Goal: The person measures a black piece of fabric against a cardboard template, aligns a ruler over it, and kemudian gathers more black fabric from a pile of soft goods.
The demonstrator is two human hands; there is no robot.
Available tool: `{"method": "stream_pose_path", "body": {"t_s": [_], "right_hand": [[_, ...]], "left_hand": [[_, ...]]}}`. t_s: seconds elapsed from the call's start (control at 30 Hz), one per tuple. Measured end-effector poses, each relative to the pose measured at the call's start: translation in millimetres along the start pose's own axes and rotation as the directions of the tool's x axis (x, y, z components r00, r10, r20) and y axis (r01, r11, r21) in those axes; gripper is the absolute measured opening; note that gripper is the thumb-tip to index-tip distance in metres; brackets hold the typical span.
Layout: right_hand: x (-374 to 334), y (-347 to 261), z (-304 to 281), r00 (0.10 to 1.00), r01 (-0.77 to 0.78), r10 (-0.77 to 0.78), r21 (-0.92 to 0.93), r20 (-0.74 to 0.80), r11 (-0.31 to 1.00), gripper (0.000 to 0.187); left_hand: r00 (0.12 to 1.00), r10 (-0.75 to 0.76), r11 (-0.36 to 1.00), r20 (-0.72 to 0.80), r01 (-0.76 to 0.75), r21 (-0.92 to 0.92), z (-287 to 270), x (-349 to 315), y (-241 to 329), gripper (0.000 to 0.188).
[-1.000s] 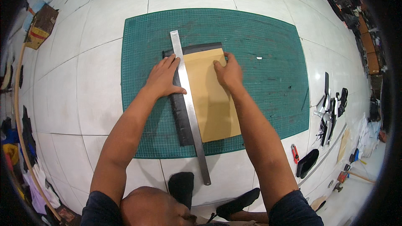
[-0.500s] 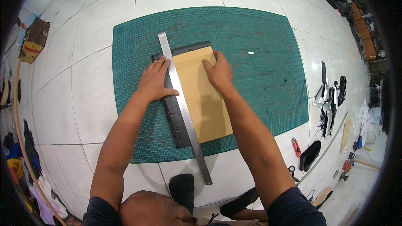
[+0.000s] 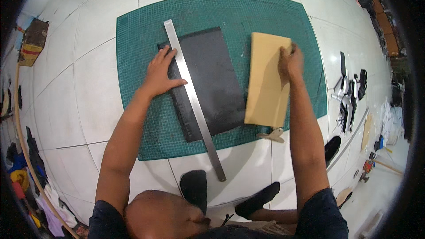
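A long metal ruler (image 3: pixel 197 108) lies slantwise across the left part of a black rectangular sheet (image 3: pixel 214 73) on a green cutting mat (image 3: pixel 274 15). My left hand (image 3: pixel 158 71) rests on the ruler and the sheet's left edge, fingers spread and thumb on the metal. To the right, my right hand (image 3: pixel 293 64) pinches the upper right edge of a tan card panel (image 3: pixel 267 81), which is apart from the black sheet. Just below the panel's lower end, a beige clip-like object (image 3: pixel 273 135) shows at the mat's near edge, partly covered.
Black straps and metal pieces (image 3: pixel 349 97) lie on the white tiled floor (image 3: pixel 97 106) to the right. A cardboard box (image 3: pixel 34 44) stands at the far left, near piled cloth (image 3: pixel 48 208). My feet in black socks (image 3: pixel 194 190) are close to the mat's near edge.
My right hand has lifted the tan card panel off the black sheet and carried it to the right, baring the sheet. My left hand has stayed on the ruler.
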State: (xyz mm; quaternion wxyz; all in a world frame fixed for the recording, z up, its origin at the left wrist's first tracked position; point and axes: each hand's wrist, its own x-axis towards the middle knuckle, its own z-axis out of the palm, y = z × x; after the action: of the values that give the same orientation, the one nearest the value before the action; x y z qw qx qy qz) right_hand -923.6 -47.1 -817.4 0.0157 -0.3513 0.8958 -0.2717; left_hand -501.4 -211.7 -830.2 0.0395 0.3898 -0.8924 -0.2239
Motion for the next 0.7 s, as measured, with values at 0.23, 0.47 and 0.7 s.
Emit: {"method": "stream_pose_path", "body": {"t_s": [0.23,0.47,0.7], "right_hand": [[-193.6,-105.5,-42.6,0.807,-0.130,0.125,-0.033,0.577,0.991,0.054],[-347.4,-90.3,-20.6,0.800,0.115,-0.139,0.077,0.584,0.990,0.054],[-326.2,-94.6,-31.6,0.844,-0.142,-0.061,0.332,0.533,0.933,0.040]], "left_hand": [[0.938,-0.064,0.984,-0.339,0.003,-0.177,10.5,-27.7,-26.6,0.059],[0.918,0.018,0.968,-0.395,-0.114,-0.222,17.3,-43.4,9.5,0.034],[0.929,0.027,0.976,-0.368,-0.104,-0.191,20.0,-89.1,31.1,0.028]]}}
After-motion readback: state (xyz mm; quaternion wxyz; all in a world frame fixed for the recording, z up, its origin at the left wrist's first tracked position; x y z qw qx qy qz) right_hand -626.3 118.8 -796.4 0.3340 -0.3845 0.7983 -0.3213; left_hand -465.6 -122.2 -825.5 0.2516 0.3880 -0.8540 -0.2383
